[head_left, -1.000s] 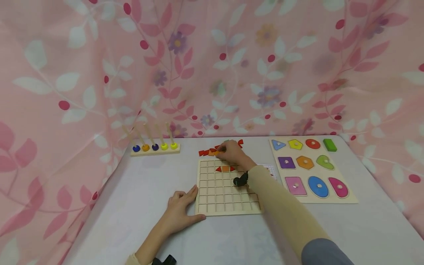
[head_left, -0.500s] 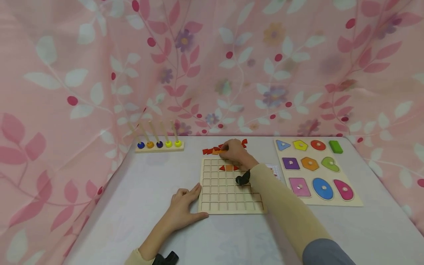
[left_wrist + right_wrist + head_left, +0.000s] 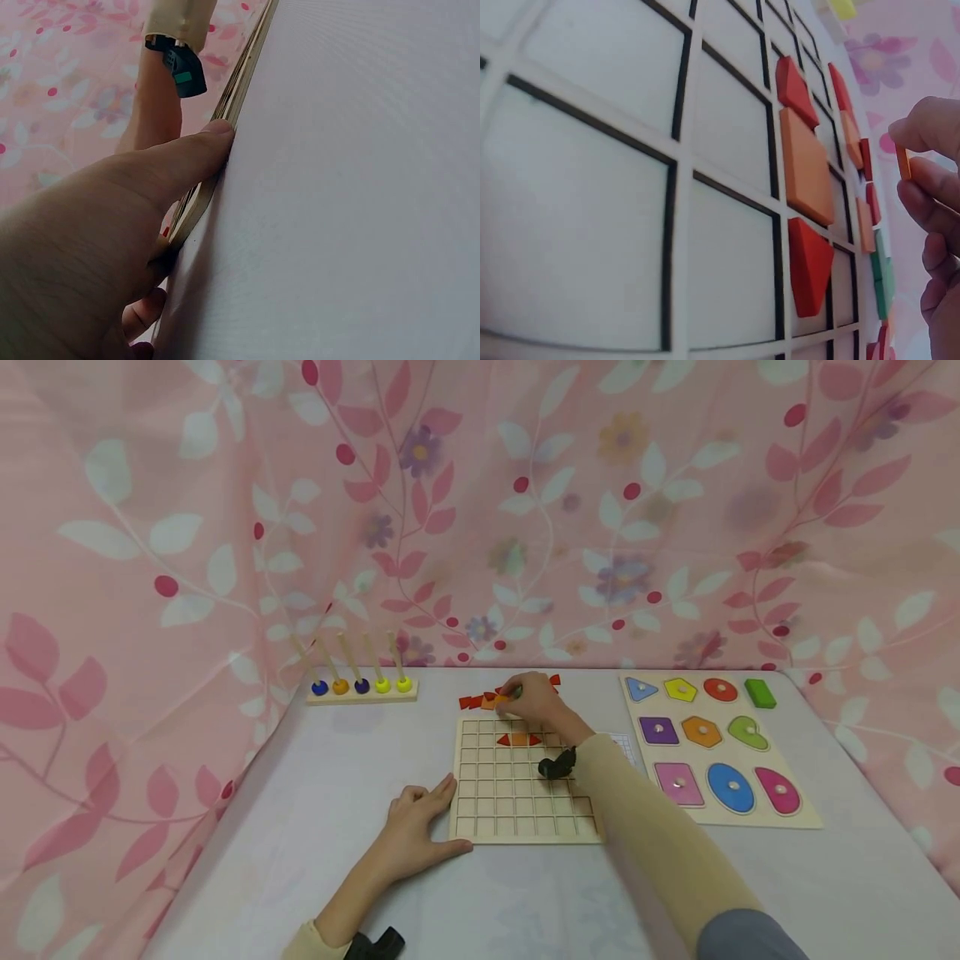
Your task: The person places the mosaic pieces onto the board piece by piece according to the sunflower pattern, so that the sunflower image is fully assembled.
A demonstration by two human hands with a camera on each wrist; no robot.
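A wooden grid board (image 3: 495,802) lies on the white table, with an orange square (image 3: 519,740) between two red triangles (image 3: 810,266) in a row near its far side. My right hand (image 3: 534,700) is beyond the board's far edge. Its thumb and fingers pinch a thin orange tile (image 3: 903,162), seen edge-on in the right wrist view, so its full shape is hidden. At the near left corner of the board rests my left hand (image 3: 411,833). Its thumb (image 3: 202,150) lies against the near edge and a finger touches the left edge.
Loose red and orange pieces (image 3: 472,702) and green ones (image 3: 882,274) lie beyond the board. A peg stand with coloured rings (image 3: 362,697) is at back left. On the right are a shape puzzle (image 3: 678,750), a green block (image 3: 761,693) and a printed card (image 3: 624,747) partly behind my forearm.
My right hand, low among the loose pieces earlier, has risen slightly with the orange tile between its fingers. My left hand stays at the board's corner. The head view has shifted a little.
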